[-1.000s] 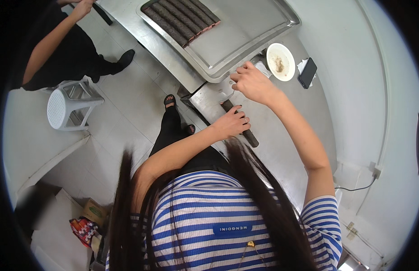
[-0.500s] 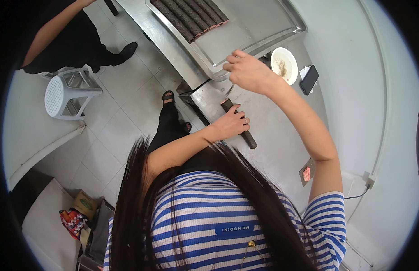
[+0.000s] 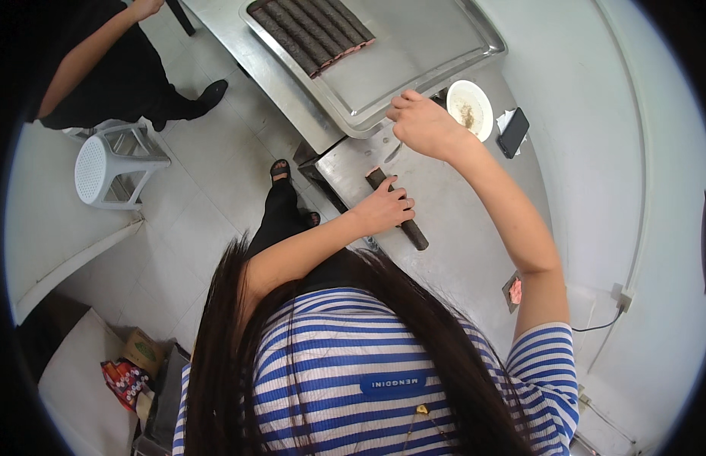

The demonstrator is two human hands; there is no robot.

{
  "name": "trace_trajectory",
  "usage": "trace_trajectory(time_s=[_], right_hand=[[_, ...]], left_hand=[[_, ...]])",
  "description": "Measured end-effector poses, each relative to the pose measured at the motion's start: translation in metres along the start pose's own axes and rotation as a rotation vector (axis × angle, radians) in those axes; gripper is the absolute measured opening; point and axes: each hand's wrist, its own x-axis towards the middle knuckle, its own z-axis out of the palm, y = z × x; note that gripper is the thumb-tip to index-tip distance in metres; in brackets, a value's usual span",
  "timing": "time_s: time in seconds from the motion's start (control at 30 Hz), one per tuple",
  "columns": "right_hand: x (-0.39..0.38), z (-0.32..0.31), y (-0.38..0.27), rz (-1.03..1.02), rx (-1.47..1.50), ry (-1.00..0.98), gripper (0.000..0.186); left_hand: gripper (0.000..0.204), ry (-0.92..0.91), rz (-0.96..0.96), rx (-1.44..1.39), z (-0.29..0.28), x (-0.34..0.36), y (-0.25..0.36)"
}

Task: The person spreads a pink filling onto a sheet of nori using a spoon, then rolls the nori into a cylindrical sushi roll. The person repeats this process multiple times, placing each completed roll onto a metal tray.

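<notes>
A dark seaweed roll (image 3: 415, 235) with pink filling at its far end lies slantwise on the metal table. My left hand (image 3: 382, 209) is closed round its middle, fingers over the top. Beyond it and to the right, my right hand (image 3: 429, 125) is raised in a closed grip, apart from the roll. From its fingers a thin, shiny metal utensil (image 3: 394, 152) points down; whether it is a spoon or a blade is unclear. A white bowl (image 3: 461, 97) with brownish residue stands just past my right wrist.
A large metal tray (image 3: 414, 45) at the far side holds several finished-looking dark rolls (image 3: 311, 34). A phone (image 3: 514, 135) lies right of the bowl. Pink filling on a dark sheet (image 3: 514, 292) is by my right elbow. A person (image 3: 109, 72) and a white stool (image 3: 117, 167) are at the left.
My right hand with the metal utensil has shifted slightly right and away from the roll's far end. My left hand stays on the roll. The whole view has shifted a little.
</notes>
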Motion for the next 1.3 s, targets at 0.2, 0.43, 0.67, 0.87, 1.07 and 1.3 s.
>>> trace_trajectory(time_s=[0.2,0.43,0.67,0.87,1.07,1.3], right_hand=[[-0.011,0.019,-0.006,0.151,0.095,0.002,0.008],[-0.009,0.024,-0.027,0.114,0.165,0.091,0.007],[-0.034,-0.014,-0.018,0.143,0.112,0.200,0.010],[-0.134,0.067,-0.009,1.002,1.014,0.449,0.030],[-0.150,0.181,-0.045,1.538,1.628,1.010,0.032],[-0.143,0.201,-0.048,1.605,0.944,0.940,0.036]], left_hand=[[0.029,-0.044,0.002,-0.010,-0.002,0.001,-0.001],[0.034,-0.050,0.000,-0.027,-0.002,-0.001,0.000],[0.036,-0.112,-0.007,-0.038,-0.003,0.000,-0.001],[0.053,-0.035,0.017,-0.036,-0.037,-0.010,-0.008],[0.062,-0.059,-0.125,-0.015,-0.090,-0.028,-0.046],[0.055,-0.243,0.011,0.079,-0.094,0.003,-0.066]])
